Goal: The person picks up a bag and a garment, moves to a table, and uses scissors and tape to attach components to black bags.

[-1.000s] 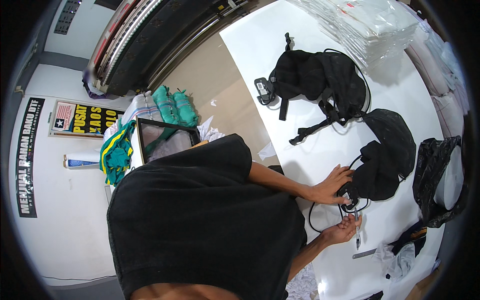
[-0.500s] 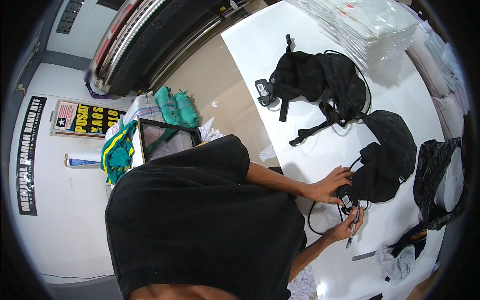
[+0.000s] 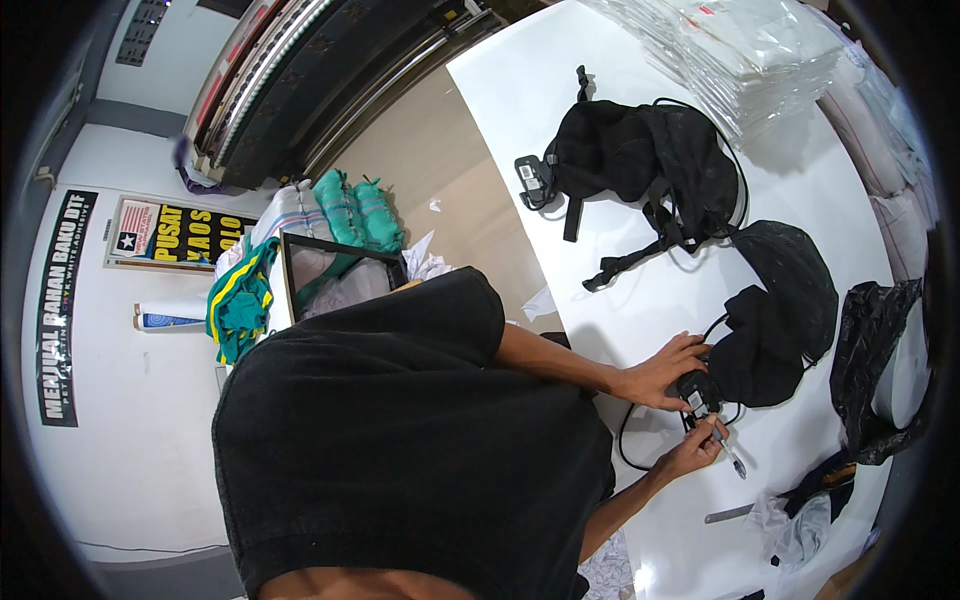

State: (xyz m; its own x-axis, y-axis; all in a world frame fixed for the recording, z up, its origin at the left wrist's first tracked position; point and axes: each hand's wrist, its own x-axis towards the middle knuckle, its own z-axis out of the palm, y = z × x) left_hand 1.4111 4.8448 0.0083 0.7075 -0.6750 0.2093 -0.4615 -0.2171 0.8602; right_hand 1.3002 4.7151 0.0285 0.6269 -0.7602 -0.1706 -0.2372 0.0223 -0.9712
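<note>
A small black device (image 3: 699,394) with a white label lies on the white table, beside a dark fabric bag (image 3: 780,330). My left hand (image 3: 655,377) holds this device by its edge, thumb below and fingers stretched toward the bag. Pinched in my right hand (image 3: 692,452) is a clear pen (image 3: 734,458), close to the label; one end sticks out past the fingers. A black cable (image 3: 621,445) loops near both hands. Farther off, a black strapped bag (image 3: 640,160) rests with a similar device (image 3: 533,182) at its side.
Stacked clear plastic packets (image 3: 730,60) sit at the table's far corner. A black plastic bag (image 3: 860,350) is at the right edge, with a metal ruler (image 3: 729,514) and crumpled cloth (image 3: 800,525) nearer. A large printer (image 3: 330,80) stands beyond the floor, near green bundles (image 3: 362,215).
The pen has turned in my right hand: its free end swung from pointing toward me to pointing away to the right. My left hand stays on the device. The view shifted slightly.
</note>
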